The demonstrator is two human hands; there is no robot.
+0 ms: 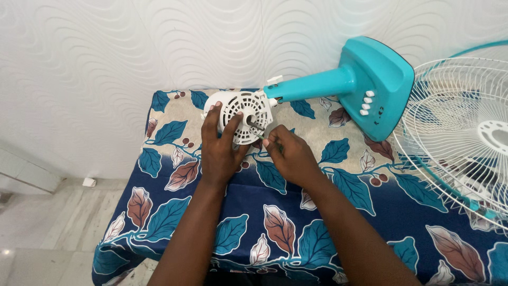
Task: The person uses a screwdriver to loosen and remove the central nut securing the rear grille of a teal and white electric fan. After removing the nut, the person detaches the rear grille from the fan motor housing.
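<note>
A white round fan motor housing [248,108] with a slotted face and a short metal shaft lies on its side on the table, joined to a teal fan stand [365,85] with white buttons. My left hand [219,145] rests flat on the housing's left side, fingers spread over it. My right hand [288,153] is closed on a thin tool, only partly seen, whose tip points at the lower right of the housing near the shaft.
The table carries a blue cloth with leaf print [275,212]. A white wire fan guard with a teal rim [465,137] lies at the right edge. A white patterned wall is behind, tiled floor at lower left.
</note>
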